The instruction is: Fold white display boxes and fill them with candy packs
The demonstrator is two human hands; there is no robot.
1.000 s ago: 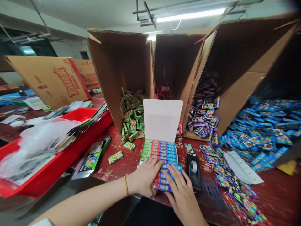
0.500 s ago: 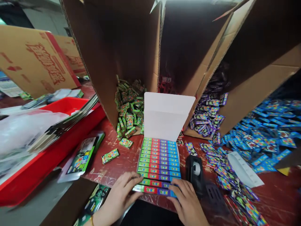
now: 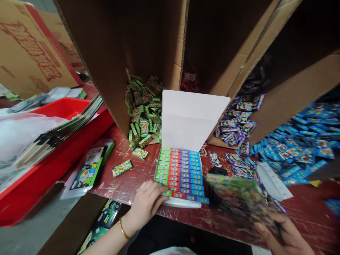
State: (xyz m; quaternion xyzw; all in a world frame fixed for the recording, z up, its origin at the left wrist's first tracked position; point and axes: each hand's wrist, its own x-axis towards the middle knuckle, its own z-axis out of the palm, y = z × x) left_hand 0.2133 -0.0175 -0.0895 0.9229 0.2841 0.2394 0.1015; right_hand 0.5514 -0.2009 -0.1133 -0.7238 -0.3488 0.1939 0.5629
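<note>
An open white box (image 3: 195,120) stands on the table with its lid raised. It holds rows of small packs (image 3: 180,171) in green, red, purple and blue; the front row sits slightly skewed. My left hand (image 3: 148,198) is closed around the box's front left corner, its fingertips at the green end of the front row. At the lower right, my right hand (image 3: 287,230) grips a flat printed sheet or pouch (image 3: 239,198) with a green edge, too blurred to identify. It covers much of the black tape dispenser (image 3: 216,175).
Tall cardboard bins (image 3: 183,42) hold heaps of green packs (image 3: 145,113), purple packs (image 3: 236,124) and blue packs (image 3: 297,141). A red tray (image 3: 87,141) with plastic bags stands left. Two loose green packs (image 3: 122,168) lie beside the box; a white strip (image 3: 273,182) lies right.
My right hand has left the front row and moved right, now with a flat printed item in it. My left hand stays at the box. The front row now sits inside the box.
</note>
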